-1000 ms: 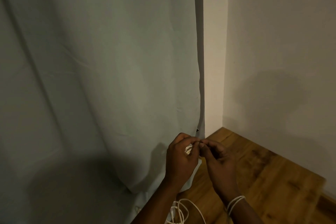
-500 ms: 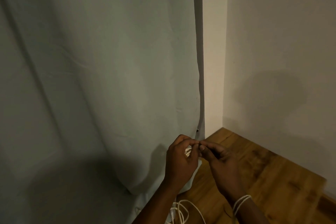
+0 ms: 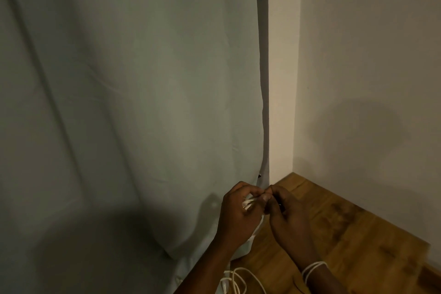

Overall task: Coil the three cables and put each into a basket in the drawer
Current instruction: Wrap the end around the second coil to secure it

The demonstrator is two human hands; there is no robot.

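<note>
Pale grey-green curtain (image 3: 124, 102) hangs beside wooden floor (image 3: 346, 234). Your left hand (image 3: 238, 215) grips thin white cable coil (image 3: 248, 203); your right hand (image 3: 286, 215) pinches strand there. More loops (image 3: 238, 279) lie below, near frame bottom.

Dim corner: pale curtain (image 3: 119, 102), beige wall (image 3: 370, 67), wooden floor (image 3: 346, 241).

Place: a dim corner of a home room.
Left of the grip: a pale grey-green fabric curtain (image 3: 124, 102) hanging in folds.
Right of it: plain cream painted walls (image 3: 367, 67).
Beneath: a brown wood-grain table (image 3: 353, 241).
</note>
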